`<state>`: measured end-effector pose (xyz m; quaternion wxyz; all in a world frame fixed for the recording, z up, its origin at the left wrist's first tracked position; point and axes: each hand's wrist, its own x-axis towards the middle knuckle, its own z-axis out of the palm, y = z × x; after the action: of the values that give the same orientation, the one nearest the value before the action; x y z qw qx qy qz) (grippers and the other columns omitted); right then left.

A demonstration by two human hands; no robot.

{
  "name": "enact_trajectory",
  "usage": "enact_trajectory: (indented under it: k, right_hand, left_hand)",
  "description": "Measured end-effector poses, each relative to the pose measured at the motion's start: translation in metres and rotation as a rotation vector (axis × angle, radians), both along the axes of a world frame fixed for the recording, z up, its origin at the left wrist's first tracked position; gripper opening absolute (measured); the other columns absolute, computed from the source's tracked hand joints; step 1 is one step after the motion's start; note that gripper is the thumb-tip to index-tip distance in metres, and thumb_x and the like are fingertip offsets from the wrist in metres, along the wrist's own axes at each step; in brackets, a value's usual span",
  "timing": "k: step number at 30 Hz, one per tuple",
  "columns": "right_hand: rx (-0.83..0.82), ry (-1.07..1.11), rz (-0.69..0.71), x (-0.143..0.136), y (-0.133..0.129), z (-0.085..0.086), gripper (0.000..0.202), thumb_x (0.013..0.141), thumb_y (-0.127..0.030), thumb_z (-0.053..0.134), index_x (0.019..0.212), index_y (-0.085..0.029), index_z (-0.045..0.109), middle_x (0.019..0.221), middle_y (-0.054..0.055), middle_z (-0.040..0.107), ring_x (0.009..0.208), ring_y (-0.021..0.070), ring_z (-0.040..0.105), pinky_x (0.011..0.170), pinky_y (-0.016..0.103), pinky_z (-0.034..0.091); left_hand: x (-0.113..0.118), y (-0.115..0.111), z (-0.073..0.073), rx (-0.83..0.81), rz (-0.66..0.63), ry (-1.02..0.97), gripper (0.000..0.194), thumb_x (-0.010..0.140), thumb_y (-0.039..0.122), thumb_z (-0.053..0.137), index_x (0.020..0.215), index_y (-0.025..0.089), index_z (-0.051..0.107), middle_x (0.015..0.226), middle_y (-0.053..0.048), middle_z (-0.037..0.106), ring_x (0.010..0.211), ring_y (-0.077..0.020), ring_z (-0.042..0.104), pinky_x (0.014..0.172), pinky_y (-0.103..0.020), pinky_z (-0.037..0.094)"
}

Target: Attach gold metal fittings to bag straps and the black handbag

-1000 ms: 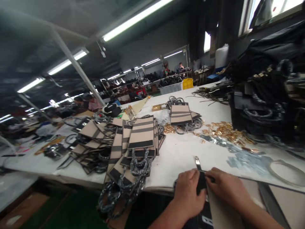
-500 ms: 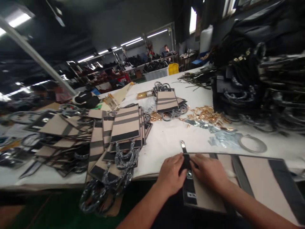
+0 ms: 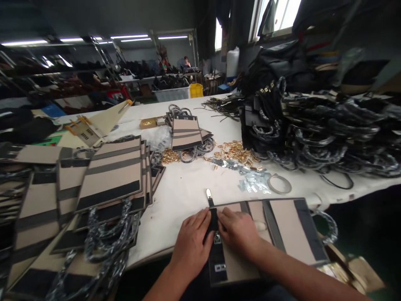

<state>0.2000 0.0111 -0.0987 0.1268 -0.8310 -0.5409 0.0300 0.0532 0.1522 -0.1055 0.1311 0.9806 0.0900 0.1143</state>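
A flat handbag panel (image 3: 288,221) in beige with dark stripes lies over the table's front edge. My left hand (image 3: 192,240) grips its black end band, fingers on top and thumb bent in along the band. Close on the other side, my right hand (image 3: 239,232) pinches the same band, its fingers curled against the surface. Beyond my fingertips a short black strap with a metal tip (image 3: 209,195) sticks out from the top edge. Just below the hands, a metal fitting (image 3: 217,237) and a small rectangular metal plate (image 3: 219,267) sit on the band. What lies under my fingers is hidden.
Stacked striped panels (image 3: 109,171) with wrapped handles crowd the left. Ahead lie another panel stack (image 3: 187,131), gold metal pieces (image 3: 236,152), flat silver plates (image 3: 253,179) and a tape roll (image 3: 279,184). Black bags with wrapped handles (image 3: 313,138) are heaped at right.
My view has turned to the right and levelled, so the table's contents appear further left. Both hands stay on the panel's black band, with little change in their grip.
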Motion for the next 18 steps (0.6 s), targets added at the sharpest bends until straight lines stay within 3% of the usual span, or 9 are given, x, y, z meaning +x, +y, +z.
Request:
enact_trajectory:
  k: [12, 15, 18]
  right_hand:
    - [0.0, 0.016, 0.016, -0.001, 0.005, 0.001, 0.019, 0.1, -0.014, 0.057, 0.11, -0.02, 0.072, 0.101, 0.006, 0.074, 0.085, 0.0225, 0.073, 0.071, 0.029, 0.046]
    - [0.023, 0.044, 0.005, 0.003, 0.003, 0.009, 0.018, 0.1, -0.018, 0.059, 0.108, -0.024, 0.074, 0.099, 0.003, 0.076, 0.083, 0.021, 0.074, 0.07, 0.028, 0.045]
    - [0.02, 0.097, -0.016, 0.023, -0.005, 0.023, 0.017, 0.101, -0.026, 0.063, 0.094, -0.027, 0.078, 0.094, 0.001, 0.078, 0.085, 0.0205, 0.074, 0.071, 0.027, 0.046]
  left_hand:
    - [-0.003, 0.001, -0.006, 0.148, -0.011, -0.031, 0.049, 0.102, 0.027, 0.057, 0.15, 0.015, 0.058, 0.156, -0.014, 0.059, 0.137, -0.0325, 0.063, 0.112, -0.053, 0.056]
    - [-0.005, 0.002, -0.007, 0.133, -0.013, -0.038, 0.05, 0.102, 0.028, 0.058, 0.15, 0.015, 0.057, 0.156, -0.014, 0.059, 0.139, -0.0312, 0.062, 0.112, -0.052, 0.056]
    - [-0.006, 0.002, -0.006, 0.098, -0.001, -0.05, 0.051, 0.102, 0.03, 0.059, 0.151, 0.015, 0.057, 0.156, -0.014, 0.059, 0.139, -0.0308, 0.062, 0.112, -0.052, 0.057]
